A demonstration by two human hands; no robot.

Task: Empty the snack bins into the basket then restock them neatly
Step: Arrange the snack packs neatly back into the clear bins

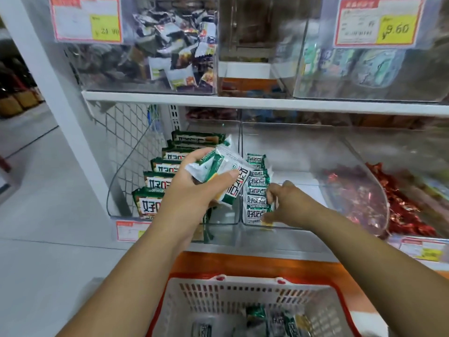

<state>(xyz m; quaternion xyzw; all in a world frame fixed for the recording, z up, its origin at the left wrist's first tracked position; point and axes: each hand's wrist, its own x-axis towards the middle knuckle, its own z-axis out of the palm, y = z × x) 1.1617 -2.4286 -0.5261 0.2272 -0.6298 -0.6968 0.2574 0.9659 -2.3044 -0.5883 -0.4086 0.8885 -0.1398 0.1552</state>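
My left hand (pixel 194 190) grasps a bunch of green-and-white snack packets (pixel 226 173), raised in front of the left bin (pixel 116 188). My right hand (pixel 289 203), just beside it, curls thumb and fingers round the upright packet row (pixel 257 188) in the middle bin (pixel 303 149). The basket (pixel 243 288) sits below both hands, with a few packets inside.

Clear, glossy plastic bins (pixel 303 152); shiny film snack packets (pixel 226 171); crinkled red foil wrappers (pixel 401 205); matt white perforated plastic basket (pixel 243 290); white-coated wire mesh (pixel 126 132); paper price labels (pixel 379 23); smooth white-painted shelf (pixel 218 102).
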